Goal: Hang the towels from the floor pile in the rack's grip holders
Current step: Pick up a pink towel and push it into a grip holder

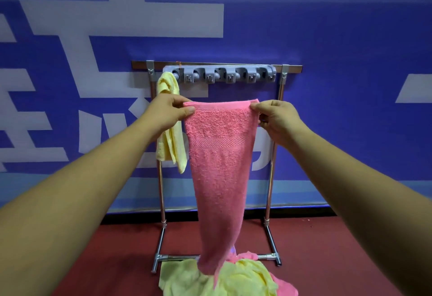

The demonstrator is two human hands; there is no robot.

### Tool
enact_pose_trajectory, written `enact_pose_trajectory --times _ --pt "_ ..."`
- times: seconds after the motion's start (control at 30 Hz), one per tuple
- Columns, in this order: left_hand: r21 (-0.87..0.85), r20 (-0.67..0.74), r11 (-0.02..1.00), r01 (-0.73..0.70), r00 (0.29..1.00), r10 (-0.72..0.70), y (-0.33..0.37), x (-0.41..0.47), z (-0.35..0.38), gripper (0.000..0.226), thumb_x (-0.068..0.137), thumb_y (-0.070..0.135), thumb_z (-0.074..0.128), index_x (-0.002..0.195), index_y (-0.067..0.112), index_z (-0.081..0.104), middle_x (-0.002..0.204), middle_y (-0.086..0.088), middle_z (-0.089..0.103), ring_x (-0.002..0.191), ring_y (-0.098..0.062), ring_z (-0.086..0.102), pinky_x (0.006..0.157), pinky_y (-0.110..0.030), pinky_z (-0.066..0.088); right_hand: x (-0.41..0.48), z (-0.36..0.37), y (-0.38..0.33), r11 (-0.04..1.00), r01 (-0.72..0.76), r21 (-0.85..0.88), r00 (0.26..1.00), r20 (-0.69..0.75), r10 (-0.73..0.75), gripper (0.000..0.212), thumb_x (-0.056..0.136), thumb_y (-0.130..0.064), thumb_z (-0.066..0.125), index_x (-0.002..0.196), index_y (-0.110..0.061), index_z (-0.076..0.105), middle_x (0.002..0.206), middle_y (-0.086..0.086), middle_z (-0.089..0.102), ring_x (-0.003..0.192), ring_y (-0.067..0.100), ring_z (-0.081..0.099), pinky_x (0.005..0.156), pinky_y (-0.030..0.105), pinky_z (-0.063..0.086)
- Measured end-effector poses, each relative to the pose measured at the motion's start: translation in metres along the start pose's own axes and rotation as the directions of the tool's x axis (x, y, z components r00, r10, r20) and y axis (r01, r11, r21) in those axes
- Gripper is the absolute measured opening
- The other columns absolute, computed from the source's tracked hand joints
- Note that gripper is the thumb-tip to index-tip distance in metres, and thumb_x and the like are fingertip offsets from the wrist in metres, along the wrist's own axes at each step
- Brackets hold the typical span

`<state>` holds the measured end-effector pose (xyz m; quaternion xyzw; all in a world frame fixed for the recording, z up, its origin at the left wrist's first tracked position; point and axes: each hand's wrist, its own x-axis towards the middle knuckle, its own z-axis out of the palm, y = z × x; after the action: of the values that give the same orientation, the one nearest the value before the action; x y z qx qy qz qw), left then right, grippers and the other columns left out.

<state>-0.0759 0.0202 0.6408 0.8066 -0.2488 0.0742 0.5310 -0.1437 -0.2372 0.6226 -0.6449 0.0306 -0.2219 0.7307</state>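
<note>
A pink towel (219,167) hangs stretched between my hands in front of the rack. My left hand (169,113) pinches its top left corner and my right hand (274,116) pinches its top right corner. Its lower end reaches down to the floor pile (243,277) of yellow and pink towels. Above my hands, the grey strip of grip holders (222,74) sits on the metal rack's top bar (289,68). A yellow towel (168,90) hangs from the leftmost holder, partly behind my left hand. The other holders hold nothing.
The rack's chrome legs (271,237) stand on a red floor (339,260), close against a blue wall banner (327,61) with white shapes. The towel pile lies across the rack's base bar.
</note>
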Motion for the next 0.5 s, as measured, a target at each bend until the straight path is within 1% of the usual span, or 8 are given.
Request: enact_pose_trajectory --times 0.07,0.13,0.17,0.23,0.3,0.37,0.43,0.5 --pt "-0.025 0.012 1.000 0.010 1.000 -0.009 0.003 -0.001 0.000 0.014 0.093 0.011 0.065 0.094 0.024 0.071 0.095 -0.001 0.070 0.092 -0.013 0.065 0.088 -0.029 0.055 0.003 0.000 0.002 0.999 0.024 0.025 1.000 -0.016 -0.023 0.019 0.086 0.003 0.071 0.077 -0.008 0.059 0.072 0.005 0.065 0.064 0.010 0.065 0.065 0.024 0.053" --pt "-0.019 0.042 1.000 -0.001 0.999 0.001 0.003 -0.001 -0.001 0.012 0.096 0.015 0.062 0.094 0.024 0.069 0.098 -0.004 0.068 0.093 -0.016 0.064 0.086 -0.032 0.056 0.005 0.000 0.003 0.999 0.031 0.029 0.999 -0.044 -0.030 0.015 0.086 0.004 0.072 0.090 -0.008 0.063 0.088 0.010 0.068 0.078 0.016 0.068 0.077 0.028 0.055" --pt "-0.008 0.063 1.000 -0.007 0.998 0.007 0.003 -0.002 -0.001 0.010 0.097 0.017 0.060 0.096 0.023 0.068 0.099 -0.005 0.067 0.093 -0.018 0.064 0.084 -0.033 0.057 0.005 0.000 0.003 0.999 0.037 0.004 0.998 -0.046 -0.037 0.014 0.086 0.004 0.071 0.092 -0.008 0.066 0.090 0.011 0.069 0.083 0.019 0.068 0.082 0.030 0.055" --pt "0.004 0.083 1.000 -0.015 0.996 0.015 0.003 -0.004 -0.002 0.008 0.098 0.019 0.059 0.096 0.020 0.066 0.097 -0.004 0.064 0.091 -0.017 0.062 0.078 -0.032 0.057 0.005 0.002 0.003 0.996 0.062 -0.070 0.998 -0.022 -0.064 0.013 0.089 0.004 0.068 0.086 -0.008 0.071 0.083 0.009 0.071 0.082 0.020 0.066 0.085 0.034 0.054" --pt "-0.053 0.106 0.998 -0.022 0.994 0.028 0.006 -0.007 -0.002 0.011 0.097 0.016 0.059 0.088 0.020 0.065 0.091 -0.002 0.060 0.088 -0.017 0.058 0.075 -0.032 0.054 0.005 0.004 0.000 0.991 0.065 -0.115 0.998 -0.011 -0.066 0.015 0.089 0.002 0.069 0.081 -0.010 0.073 0.077 0.004 0.072 0.077 0.016 0.065 0.082 0.033 0.053" --pt "-0.151 0.181 0.988 -0.034 0.981 0.062 0.010 -0.010 -0.002 0.016 0.096 0.012 0.059 0.084 0.021 0.064 0.085 -0.002 0.055 0.084 -0.016 0.054 0.076 -0.035 0.050 0.005 0.004 -0.002 0.986 0.056 -0.155 0.997 -0.034 -0.062 0.013 0.089 -0.004 0.072 0.081 -0.014 0.072 0.078 0.000 0.071 0.075 0.012 0.063 0.076 0.029 0.050" --pt "-0.218 0.309 0.975 -0.039 0.945 0.107 0.015 -0.015 -0.002 0.017 0.096 0.005 0.057 0.096 0.021 0.064 0.079 -0.006 0.050 0.076 -0.015 0.052 0.071 -0.031 0.050 0.006 0.003 -0.003 0.972 0.056 -0.227 0.996 -0.052 -0.069 0.010 0.089 -0.010 0.074 0.083 -0.017 0.072 0.078 -0.004 0.069 0.073 0.006 0.061 0.066 0.021 0.045" --pt "-0.211 0.424 0.976 -0.058 0.894 0.144 0.021 -0.020 -0.001 0.024 0.095 0.002 0.057 0.105 0.022 0.066 0.086 -0.010 0.053 0.082 -0.018 0.054 0.076 -0.031 0.051 0.005 0.004 -0.005 0.965 0.064 -0.253 0.996 -0.042 -0.077 0.005 0.088 -0.011 0.074 0.090 -0.015 0.072 0.079 -0.006 0.068 0.069 0.001 0.059 0.057 0.012 0.043"
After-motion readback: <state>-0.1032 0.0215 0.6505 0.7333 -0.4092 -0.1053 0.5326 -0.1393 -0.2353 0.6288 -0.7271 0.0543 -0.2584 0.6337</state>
